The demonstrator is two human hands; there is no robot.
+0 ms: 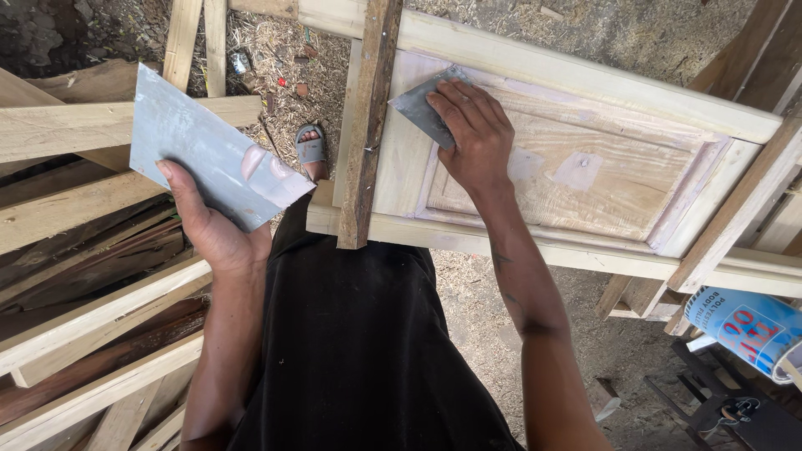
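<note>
The right hand [472,138] lies flat on a small grey scraper blade [422,108], fingers spread over it and pressing it onto the wooden door panel [585,179]. The blade sits at the top left corner of the sunken middle part, right by the raised edge. The panel's long side runs away to the right and a bit down — so most of the wood lies to the right of this hand.

The left hand [213,230] is off to the side, well apart from the panel. It is closed around the bottom edge of a flat grey board [205,150], thumb on top. A blob of pale pinkish paste [267,171] sits on the board near the thumb — filler, I think, though it is hard to be sure.

An upright wooden strip [365,125] stands between the two hands. Below are stacked planks [92,317] and a sandalled foot [311,149].
</note>
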